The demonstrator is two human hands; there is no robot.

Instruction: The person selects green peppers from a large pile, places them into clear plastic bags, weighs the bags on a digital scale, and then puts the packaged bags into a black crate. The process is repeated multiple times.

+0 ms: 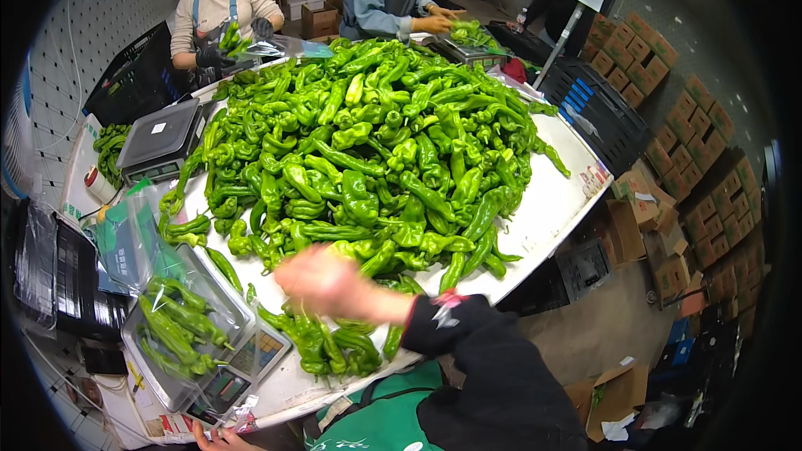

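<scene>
A large heap of green peppers (376, 156) covers the middle of the white table (551, 200). My right hand (326, 282), blurred, is over the heap's near edge; whether it holds a pepper cannot be told. Below it lies a smaller cluster of green peppers (332, 344). At the bottom edge of the picture, my left hand (219, 440) is at the table's near edge, only partly visible, just below the digital scale (269, 351). On that scale's metal tray rests a clear plastic bag (182, 326) with several green peppers inside.
A second scale (160, 138) stands at the left, with printed bags (128, 244) nearer me. Across the table, one person (219, 25) holds peppers and a bag; another (388, 0) handles peppers by a scale. Black crates (595, 113) and cardboard boxes (639, 56) stand at the right.
</scene>
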